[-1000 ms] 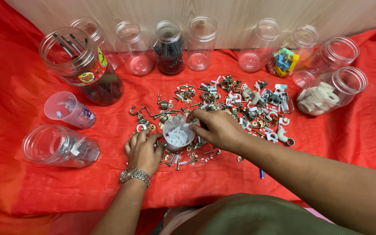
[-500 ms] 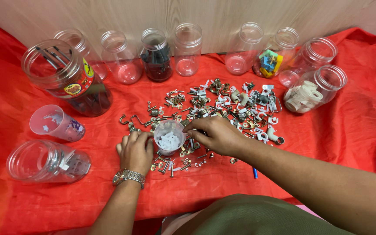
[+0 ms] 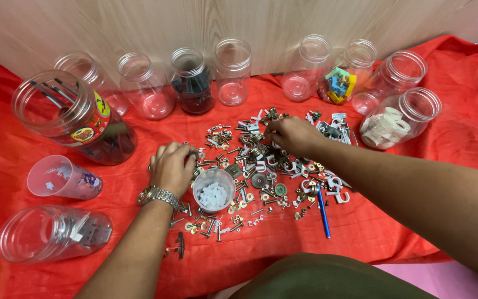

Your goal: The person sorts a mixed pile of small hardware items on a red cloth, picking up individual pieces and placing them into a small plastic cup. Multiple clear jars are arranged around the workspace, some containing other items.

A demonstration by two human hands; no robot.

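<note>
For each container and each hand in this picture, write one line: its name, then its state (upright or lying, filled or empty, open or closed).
Small cup: upright, open, holds white pieces.
Big jar: tilted, lidless, dark tools inside.
Dark jar: upright, lidless, filled.
Clear jar: upright, lidless, empty.
Fallen jar: on its side, a few metal parts inside.
White-ring jar: tilted, lidless, filled.
Left hand: on the hardware beside the cup.
Right hand: fingers in the hardware pile.

Jars (image 3: 232, 72) stand behind hardware pile (image 3: 266, 166) on cloth (image 3: 460, 160).
</note>
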